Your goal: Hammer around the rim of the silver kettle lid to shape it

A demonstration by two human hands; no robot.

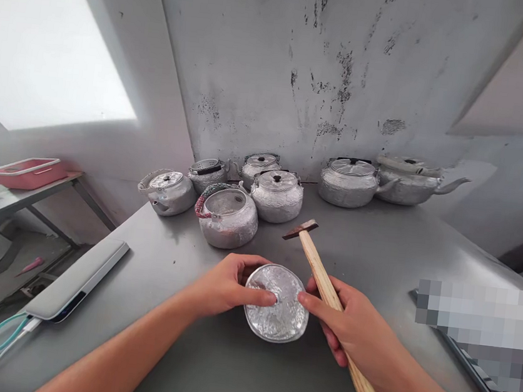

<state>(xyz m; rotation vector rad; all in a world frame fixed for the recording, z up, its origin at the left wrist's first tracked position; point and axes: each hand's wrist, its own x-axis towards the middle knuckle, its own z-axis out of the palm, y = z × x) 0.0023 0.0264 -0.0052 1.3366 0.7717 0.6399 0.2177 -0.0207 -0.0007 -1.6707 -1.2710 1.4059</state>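
A round, dented silver kettle lid is held up near the middle of the view. My left hand grips it from the left, thumb across its face and fingers behind. My right hand is closed round the wooden handle of a hammer, and its thumb touches the lid's right edge. The hammer's rusty head points away from me, and its handle runs down toward the lower right. Beyond my left hand stands a lidless kettle with a red and dark wrapped handle.
More silver kettles stand along the back: a lidded kettle in the middle, another lidded kettle to the right. A white power bank with a cable lies on the grey table at left. Farther left, a pink basin sits on a side table.
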